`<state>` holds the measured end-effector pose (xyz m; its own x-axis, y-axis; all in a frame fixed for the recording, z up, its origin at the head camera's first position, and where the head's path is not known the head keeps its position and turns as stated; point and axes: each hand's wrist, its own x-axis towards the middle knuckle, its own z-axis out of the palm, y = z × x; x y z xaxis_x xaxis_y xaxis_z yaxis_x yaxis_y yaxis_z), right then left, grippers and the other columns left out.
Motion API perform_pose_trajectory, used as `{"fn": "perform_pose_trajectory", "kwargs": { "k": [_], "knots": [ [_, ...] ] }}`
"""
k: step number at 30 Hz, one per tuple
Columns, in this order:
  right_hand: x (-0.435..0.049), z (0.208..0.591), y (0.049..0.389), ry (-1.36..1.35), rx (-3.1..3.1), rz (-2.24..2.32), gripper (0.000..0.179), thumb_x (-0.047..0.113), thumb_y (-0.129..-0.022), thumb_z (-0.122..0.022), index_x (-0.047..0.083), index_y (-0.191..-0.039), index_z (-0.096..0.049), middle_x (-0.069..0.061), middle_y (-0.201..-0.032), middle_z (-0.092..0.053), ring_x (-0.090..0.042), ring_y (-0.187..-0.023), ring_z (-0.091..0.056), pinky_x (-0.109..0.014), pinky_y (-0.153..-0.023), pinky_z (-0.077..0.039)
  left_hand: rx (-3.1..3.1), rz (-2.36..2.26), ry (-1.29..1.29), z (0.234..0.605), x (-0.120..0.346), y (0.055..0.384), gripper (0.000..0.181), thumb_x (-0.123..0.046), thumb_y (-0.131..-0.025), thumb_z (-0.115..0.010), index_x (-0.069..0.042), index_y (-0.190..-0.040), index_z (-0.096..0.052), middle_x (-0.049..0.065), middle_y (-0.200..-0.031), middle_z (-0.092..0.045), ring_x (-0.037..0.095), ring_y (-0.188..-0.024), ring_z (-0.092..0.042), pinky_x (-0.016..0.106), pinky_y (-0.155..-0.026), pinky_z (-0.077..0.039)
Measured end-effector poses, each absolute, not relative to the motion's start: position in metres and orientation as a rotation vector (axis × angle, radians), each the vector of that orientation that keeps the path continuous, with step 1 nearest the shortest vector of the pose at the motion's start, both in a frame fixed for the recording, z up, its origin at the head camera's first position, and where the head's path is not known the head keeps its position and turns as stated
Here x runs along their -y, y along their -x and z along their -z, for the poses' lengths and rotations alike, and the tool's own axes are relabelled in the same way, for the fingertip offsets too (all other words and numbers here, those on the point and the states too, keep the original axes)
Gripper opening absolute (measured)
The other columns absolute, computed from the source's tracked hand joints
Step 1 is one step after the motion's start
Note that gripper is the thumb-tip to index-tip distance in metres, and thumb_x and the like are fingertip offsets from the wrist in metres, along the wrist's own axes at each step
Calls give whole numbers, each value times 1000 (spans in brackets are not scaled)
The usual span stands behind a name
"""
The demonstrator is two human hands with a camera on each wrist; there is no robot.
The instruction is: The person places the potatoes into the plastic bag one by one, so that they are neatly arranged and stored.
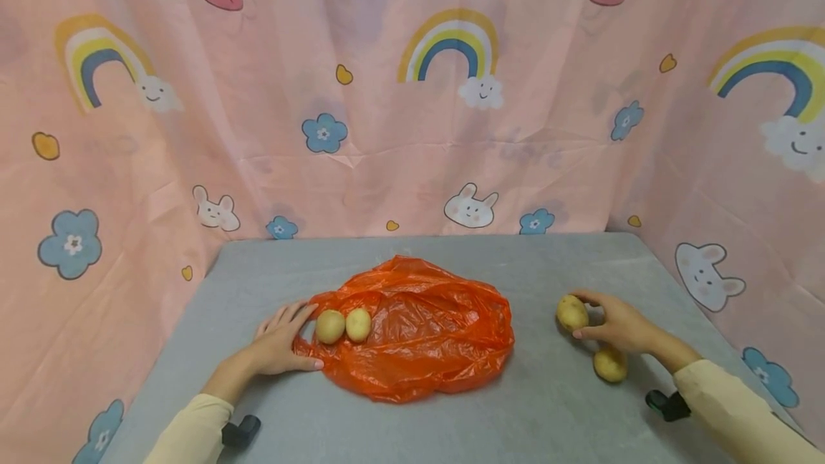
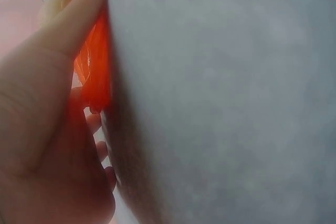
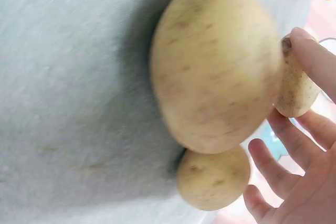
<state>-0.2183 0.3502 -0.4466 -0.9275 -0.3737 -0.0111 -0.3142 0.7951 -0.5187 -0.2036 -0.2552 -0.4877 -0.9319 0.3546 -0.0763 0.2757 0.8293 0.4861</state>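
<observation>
An orange plastic bag (image 1: 438, 335) lies spread and crumpled on the grey table, with two potatoes, one (image 1: 330, 326) beside the other (image 1: 358, 325), on its left part. My left hand (image 1: 283, 342) rests at the bag's left edge, thumb and fingers spread and touching the plastic. Over on the right, my right hand (image 1: 621, 324) pinches a potato (image 3: 296, 80) between thumb and fingers. A second potato (image 1: 610, 364) lies just below that hand. In the right wrist view it looms large, and a third potato (image 3: 212, 179) sits behind it, hidden in the head view.
The grey table (image 1: 515, 421) has a pink patterned curtain (image 1: 361, 185) behind it and along both sides. Black wrist-camera mounts stick out below each sleeve, one at the left (image 1: 241, 432) and one at the right (image 1: 668, 405).
</observation>
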Motion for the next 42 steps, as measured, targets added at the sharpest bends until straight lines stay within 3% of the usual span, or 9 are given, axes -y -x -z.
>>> {"fn": "perform_pose_trajectory", "kwargs": {
  "k": [13, 25, 42],
  "knots": [
    [-332, 431, 217, 538, -2864, 910, 72, 27, -88, -79, -9, -143, -48, -31, -141, -55, -50, -124, -52, -71, -93, -45, -2834, -720, -469, 488, 256, 204, 115, -70, -72, -77, -11, -159, -31, 22, -164, -23, 50, -149, -18, 76, -111, -16],
    [-315, 425, 216, 590, -2865, 955, 68, 24, -88, -79, -7, -142, -50, -26, -136, -61, -42, -117, -57, -64, -93, -49, -2826, -716, -441, 491, 255, 207, 111, -61, -74, -82, -11, -159, -31, 19, -166, -22, 48, -151, -17, 75, -113, -15],
    [-286, 412, 211, 612, -2818, 1015, 68, 26, -87, -80, -1, -142, -52, -20, -137, -62, -37, -117, -59, -59, -95, -50, -2842, -716, -443, 500, 259, 211, 112, -61, -72, -83, -12, -159, -31, 17, -167, -21, 47, -152, -17, 76, -112, -16]
  ]
}}
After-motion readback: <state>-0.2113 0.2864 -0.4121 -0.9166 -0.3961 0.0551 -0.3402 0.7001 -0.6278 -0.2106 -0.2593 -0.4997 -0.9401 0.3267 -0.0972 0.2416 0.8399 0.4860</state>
